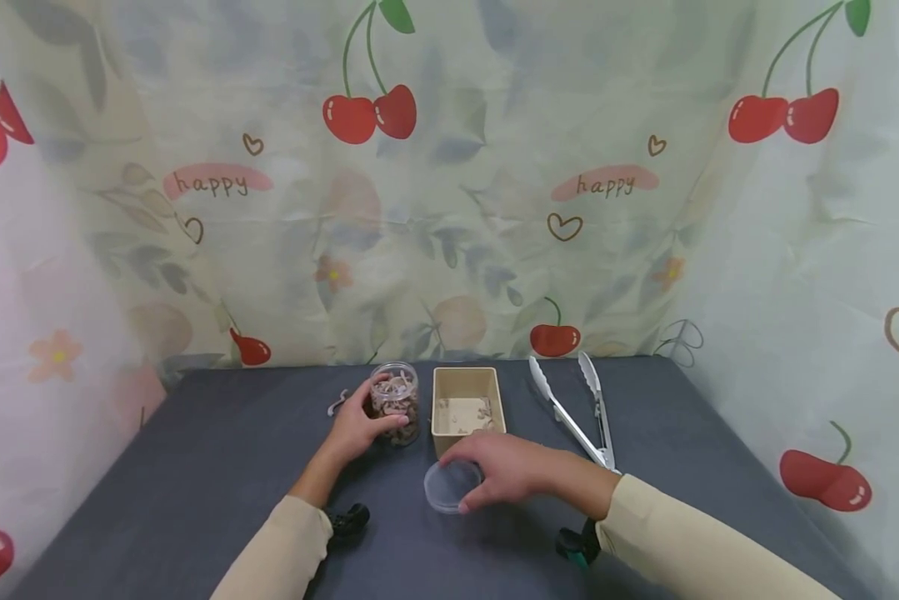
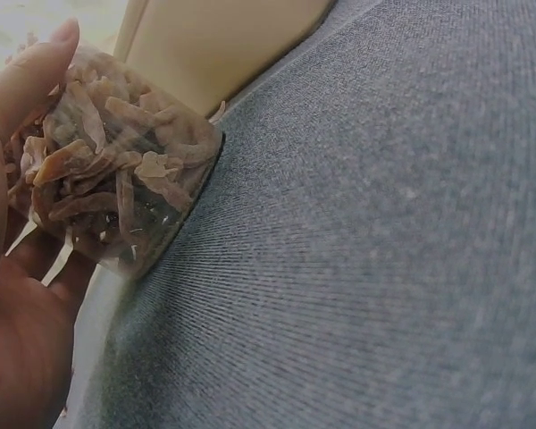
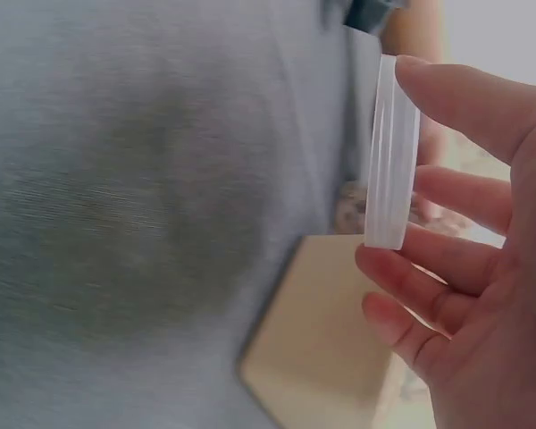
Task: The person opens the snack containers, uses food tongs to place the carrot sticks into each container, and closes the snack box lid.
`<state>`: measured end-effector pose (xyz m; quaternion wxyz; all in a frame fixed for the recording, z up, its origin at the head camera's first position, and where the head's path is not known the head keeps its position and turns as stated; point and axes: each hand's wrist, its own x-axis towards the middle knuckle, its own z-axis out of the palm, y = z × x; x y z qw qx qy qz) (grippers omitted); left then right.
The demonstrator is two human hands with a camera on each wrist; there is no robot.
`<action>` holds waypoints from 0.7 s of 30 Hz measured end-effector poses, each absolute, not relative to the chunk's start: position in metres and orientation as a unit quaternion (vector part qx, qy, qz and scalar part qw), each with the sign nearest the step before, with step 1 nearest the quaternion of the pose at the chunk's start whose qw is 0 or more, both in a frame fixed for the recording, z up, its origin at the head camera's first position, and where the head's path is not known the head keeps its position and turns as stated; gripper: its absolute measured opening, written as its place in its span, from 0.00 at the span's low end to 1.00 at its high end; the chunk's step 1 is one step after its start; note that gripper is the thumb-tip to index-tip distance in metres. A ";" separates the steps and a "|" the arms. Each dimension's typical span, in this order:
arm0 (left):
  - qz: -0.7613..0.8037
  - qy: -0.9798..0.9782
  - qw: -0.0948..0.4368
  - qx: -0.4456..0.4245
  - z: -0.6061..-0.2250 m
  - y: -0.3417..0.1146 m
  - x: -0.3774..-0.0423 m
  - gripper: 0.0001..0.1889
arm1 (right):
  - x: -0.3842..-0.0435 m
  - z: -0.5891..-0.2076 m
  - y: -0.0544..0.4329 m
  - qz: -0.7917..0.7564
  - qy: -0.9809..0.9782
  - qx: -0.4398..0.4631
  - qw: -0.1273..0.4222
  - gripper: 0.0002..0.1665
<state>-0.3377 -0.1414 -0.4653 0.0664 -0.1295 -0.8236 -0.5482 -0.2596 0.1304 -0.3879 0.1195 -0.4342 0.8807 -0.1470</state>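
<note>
My left hand (image 1: 357, 423) grips a clear jar (image 1: 396, 408) standing on the dark cloth. Dried brownish strips (image 2: 107, 161) fill much of it, and its mouth has no lid on. In the right hand (image 1: 512, 468) is a round translucent lid (image 1: 451, 486), pinched by its edge between thumb and fingers above the cloth. The right wrist view shows this lid (image 3: 393, 152) edge-on. Just beyond that hand stands a beige rectangular box (image 1: 466, 400) with some small strips on its bottom.
Metal tongs (image 1: 580, 412) lie spread on the right, partly behind the right forearm. A small greyish hook-like item (image 1: 337, 403) shows left of the jar. The dark cloth (image 1: 217, 467) covers the table, and a printed curtain (image 1: 449, 208) hangs behind it.
</note>
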 end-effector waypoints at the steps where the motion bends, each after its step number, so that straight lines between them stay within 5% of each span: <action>1: -0.547 -0.824 0.067 -0.128 -0.465 -0.142 -0.338 0.43 | -0.261 -0.384 0.128 -0.141 0.881 -0.436 0.119 0.32; 21: -0.541 -0.830 0.062 -0.122 -0.467 -0.143 -0.338 0.43 | -0.288 -0.319 0.115 -0.159 0.905 -0.386 0.084 0.33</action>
